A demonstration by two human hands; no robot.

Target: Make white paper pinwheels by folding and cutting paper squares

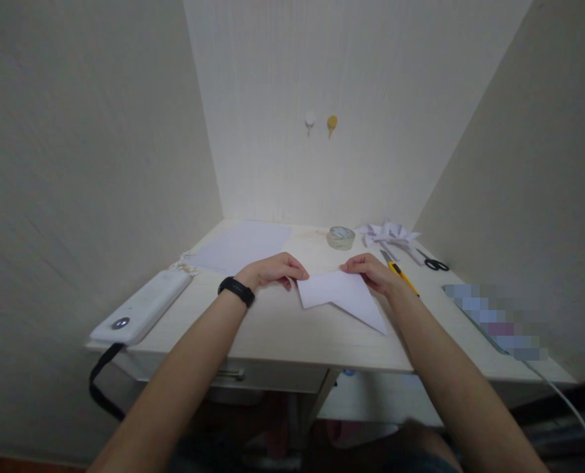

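White paper (342,292), plain, no print or marks visible. Outline is angular, not a full rectangle: near-straight top edge, short left edge slanting down, shallow notch in the bottom edge, then a long lower edge running out to a sharp point at bottom right. Looks folded; layer count can't be read from here. Surface evenly bright, edges crisp, no tears visible.

Position: over the near-middle of the pale desk (273,335), between both hands. Can't tell if it lies flat or is lifted slightly.

Left hand (280,267): thumb and fingers pinch the top-left corner. Right hand (371,270): pinches the top edge toward its right end, other fingers curled by the right edge. Tape roll (340,238) sits beyond; yellow cutter (401,276) is just beside the right hand.
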